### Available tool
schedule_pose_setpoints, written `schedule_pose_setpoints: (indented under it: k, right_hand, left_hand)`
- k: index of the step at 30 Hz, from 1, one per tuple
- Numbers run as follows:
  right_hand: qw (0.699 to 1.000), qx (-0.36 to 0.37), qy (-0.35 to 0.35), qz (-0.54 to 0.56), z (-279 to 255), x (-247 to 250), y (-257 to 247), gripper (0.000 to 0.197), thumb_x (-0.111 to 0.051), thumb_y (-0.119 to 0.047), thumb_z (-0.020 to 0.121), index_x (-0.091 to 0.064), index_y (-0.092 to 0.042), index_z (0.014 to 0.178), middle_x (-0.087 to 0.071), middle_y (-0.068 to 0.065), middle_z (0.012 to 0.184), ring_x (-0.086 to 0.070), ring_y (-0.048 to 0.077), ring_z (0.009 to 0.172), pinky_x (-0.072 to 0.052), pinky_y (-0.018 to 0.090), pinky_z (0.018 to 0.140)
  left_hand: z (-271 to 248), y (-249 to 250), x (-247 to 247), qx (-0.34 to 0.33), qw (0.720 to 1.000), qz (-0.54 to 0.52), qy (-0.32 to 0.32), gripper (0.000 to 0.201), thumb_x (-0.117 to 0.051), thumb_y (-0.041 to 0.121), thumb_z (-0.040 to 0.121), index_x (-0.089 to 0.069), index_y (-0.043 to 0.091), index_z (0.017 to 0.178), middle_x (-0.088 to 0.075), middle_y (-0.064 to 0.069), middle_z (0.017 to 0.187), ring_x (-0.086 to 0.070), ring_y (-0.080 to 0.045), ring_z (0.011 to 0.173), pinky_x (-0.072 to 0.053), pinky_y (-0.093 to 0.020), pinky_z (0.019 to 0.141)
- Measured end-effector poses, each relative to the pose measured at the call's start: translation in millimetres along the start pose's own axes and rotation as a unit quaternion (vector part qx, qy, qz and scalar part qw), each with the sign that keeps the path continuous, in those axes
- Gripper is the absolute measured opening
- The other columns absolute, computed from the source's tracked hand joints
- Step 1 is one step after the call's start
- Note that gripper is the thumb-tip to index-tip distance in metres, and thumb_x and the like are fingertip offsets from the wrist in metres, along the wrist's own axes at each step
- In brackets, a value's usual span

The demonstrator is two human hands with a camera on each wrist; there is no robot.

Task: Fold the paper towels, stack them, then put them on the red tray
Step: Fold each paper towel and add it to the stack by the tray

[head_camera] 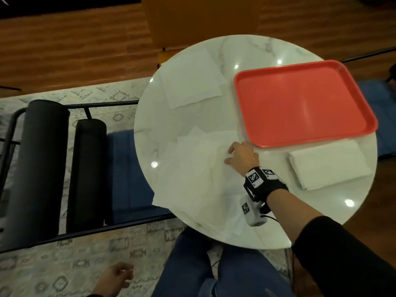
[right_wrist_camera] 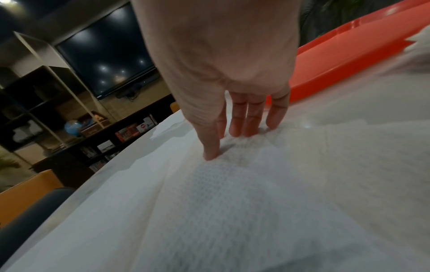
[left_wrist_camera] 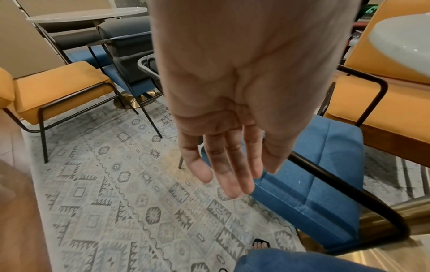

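A loose pile of unfolded white paper towels (head_camera: 192,174) (right_wrist_camera: 232,193) covers the near left part of the round marble table (head_camera: 257,52). My right hand (head_camera: 229,156) (right_wrist_camera: 235,139) rests its fingertips (right_wrist_camera: 210,154) on the pile's right edge, fingers nearly straight, gripping nothing. Two more flat towels (head_camera: 192,80) lie at the back left. A folded stack of towels (head_camera: 330,165) sits at the near right, in front of the red tray (head_camera: 300,103) (right_wrist_camera: 337,73), which holds nothing. My left hand (head_camera: 120,275) (left_wrist_camera: 223,176) hangs below the table, fingers straight and holding nothing.
A blue chair with black bolsters (head_camera: 45,163) and a black metal frame stands left of the table, and an orange chair (head_camera: 199,18) stands behind it. A patterned rug (left_wrist_camera: 116,202) covers the floor. My legs in jeans (head_camera: 214,271) are under the table's near edge.
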State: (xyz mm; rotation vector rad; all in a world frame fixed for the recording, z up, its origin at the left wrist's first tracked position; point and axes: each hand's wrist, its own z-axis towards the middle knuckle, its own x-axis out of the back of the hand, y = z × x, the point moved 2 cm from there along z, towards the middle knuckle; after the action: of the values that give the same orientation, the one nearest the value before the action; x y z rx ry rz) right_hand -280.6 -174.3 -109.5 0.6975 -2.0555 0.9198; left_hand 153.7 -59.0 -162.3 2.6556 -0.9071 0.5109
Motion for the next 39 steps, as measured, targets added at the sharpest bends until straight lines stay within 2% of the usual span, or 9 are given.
schedule_pose_setpoints:
  k: [3,6,15,18,21,28,31,35,39]
  right_hand:
    - [0.999,-0.034,0.003,0.013,1,2,-2,0.055,-0.074,-0.027,0.079,-0.046,-0.015,0.124,-0.044,0.013,0.128,-0.047,0.033,0.118,-0.036,0.047,0.100]
    - [0.998,-0.054,0.003,0.010,3,4,-2,0.057,-0.077,-0.030,0.076,-0.047,-0.016,0.122,-0.051,0.011,0.125,-0.049,0.032,0.117,-0.033,0.046,0.098]
    - [0.994,-0.068,0.037,0.074,0,12,-3,0.025,-0.072,-0.029,0.079,-0.060,-0.018,0.098,-0.063,0.002,0.102,-0.055,0.025,0.102,-0.031,0.041,0.094]
    - [0.992,-0.051,0.072,0.087,-3,14,-3,0.013,-0.067,-0.028,0.084,-0.065,-0.018,0.092,-0.064,0.000,0.098,-0.056,0.024,0.099,-0.033,0.042,0.094]
    - [0.989,-0.036,0.106,0.092,-7,16,-1,0.009,-0.068,-0.024,0.084,-0.070,-0.017,0.089,-0.069,0.001,0.094,-0.058,0.023,0.094,-0.037,0.042,0.093]
    - [0.976,-0.001,0.162,0.148,-19,13,6,0.005,-0.073,-0.022,0.080,-0.073,-0.018,0.080,-0.060,-0.009,0.074,-0.056,0.016,0.078,-0.047,0.043,0.086]
    - [0.968,0.013,0.172,0.181,-23,12,10,0.008,-0.075,-0.023,0.078,-0.074,-0.016,0.081,-0.061,-0.007,0.076,-0.055,0.015,0.074,-0.048,0.040,0.081]
    - [0.946,0.037,0.173,0.271,-34,20,13,0.006,-0.076,-0.016,0.078,-0.074,-0.014,0.083,-0.060,-0.002,0.082,-0.051,0.011,0.069,-0.038,0.005,0.066]
    - [0.935,0.039,0.169,0.309,-43,26,19,0.006,-0.077,-0.020,0.078,-0.073,-0.021,0.082,-0.061,0.002,0.091,-0.055,0.014,0.073,-0.042,0.011,0.068]
  left_hand:
    - [4,6,8,-0.009,1.000,0.016,-0.004,0.018,-0.050,0.000,0.093,-0.062,-0.008,0.103,-0.064,-0.021,0.086,-0.056,-0.026,0.070,-0.041,-0.023,0.048]
    - [4,16,16,-0.023,1.000,0.017,0.000,0.016,-0.048,0.000,0.094,-0.060,-0.006,0.101,-0.061,-0.018,0.082,-0.053,-0.022,0.065,-0.039,-0.019,0.039]
    - [17,21,23,-0.087,0.995,0.048,0.001,0.016,-0.049,-0.004,0.092,-0.061,-0.009,0.100,-0.060,-0.015,0.077,-0.052,-0.020,0.062,-0.035,-0.009,0.033]
    - [21,22,30,-0.117,0.991,0.063,0.010,0.017,-0.050,-0.005,0.091,-0.064,-0.009,0.100,-0.063,-0.012,0.075,-0.057,-0.023,0.065,-0.051,-0.018,0.049]
    - [10,56,41,-0.242,0.960,0.121,0.066,0.012,-0.060,0.001,0.087,-0.069,0.009,0.088,-0.069,-0.004,0.078,-0.065,-0.021,0.074,-0.054,-0.035,0.074]
    - [-47,222,11,-0.494,0.860,0.076,0.101,0.017,-0.059,0.013,0.091,-0.065,0.018,0.106,-0.066,0.006,0.094,-0.058,0.001,0.083,-0.038,0.000,0.070]
    - [-43,270,-26,-0.505,0.853,0.124,0.038,0.043,-0.062,0.025,0.089,-0.049,0.018,0.129,-0.056,-0.003,0.117,-0.054,-0.013,0.102,-0.043,-0.021,0.090]
    - [-36,296,-50,-0.449,0.881,0.149,-0.012,0.062,-0.070,0.038,0.080,-0.043,0.021,0.134,-0.055,-0.004,0.123,-0.055,-0.023,0.111,-0.044,-0.043,0.100]
    - [-36,301,-54,-0.432,0.890,0.146,0.019,0.070,-0.068,0.053,0.076,-0.041,0.023,0.134,-0.047,-0.006,0.130,-0.051,-0.025,0.119,-0.041,-0.044,0.103]
